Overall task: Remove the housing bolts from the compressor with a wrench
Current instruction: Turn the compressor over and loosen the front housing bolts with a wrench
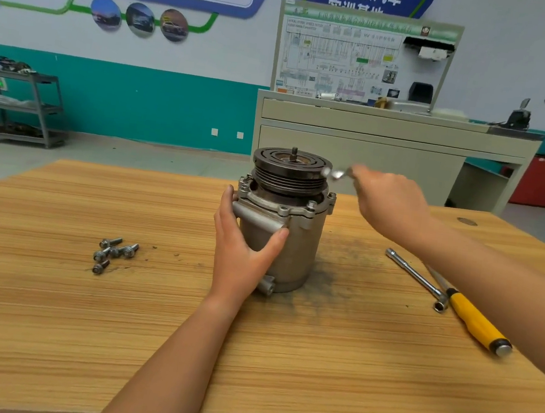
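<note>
We see the compressor (289, 242) upright mid-desk (78, 320), pulley end up. Our left hand (241, 250) grips its housing, thumb at front, fingers round the far side. Our right hand (388, 203), blurred, holds a small wrench (337, 173) just right of the pulley. Loose bolts (114, 252) lie well to the left; socket bar (416, 279) & yellow-handled screwdriver (476, 322) lie at right.
</note>
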